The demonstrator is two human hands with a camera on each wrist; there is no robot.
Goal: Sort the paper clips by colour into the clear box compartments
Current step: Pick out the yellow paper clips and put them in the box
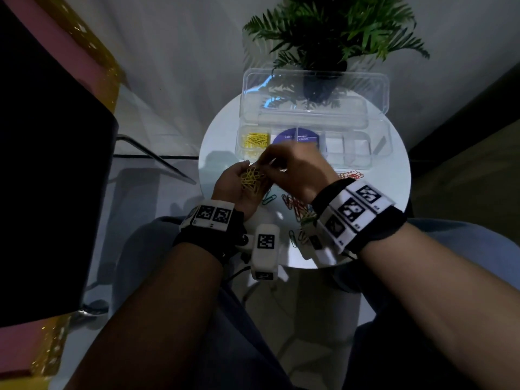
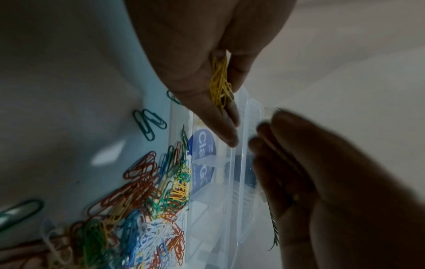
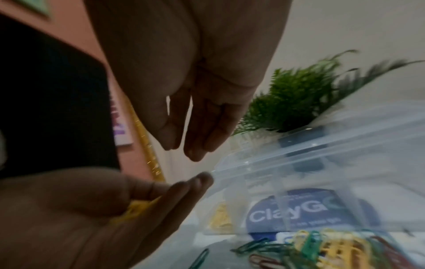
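Observation:
My left hand [image 1: 239,182] lies palm up over the round white table [image 1: 394,198], cupping a bunch of yellow paper clips [image 1: 251,180] with the thumb folded over them [image 3: 138,209]. My right hand [image 1: 298,170] hovers just above it, fingers straight and empty in the right wrist view [image 3: 202,123]. The clear box [image 1: 381,153] stands behind the hands with its lid [image 1: 315,91] up. Its leftmost compartment holds yellow clips [image 1: 254,140]. A mixed pile of coloured clips [image 1: 298,206] lies on the table under my right wrist, also seen as the mixed pile [image 2: 138,209].
A potted fern [image 1: 332,32] stands behind the box. A blue round sticker [image 1: 295,137] shows through the box bottom. Loose red clips [image 1: 351,174] lie right of my hand, green ones [image 2: 149,122] to the left. A glass table [image 1: 140,122] and a black shape [image 1: 50,164] are at left.

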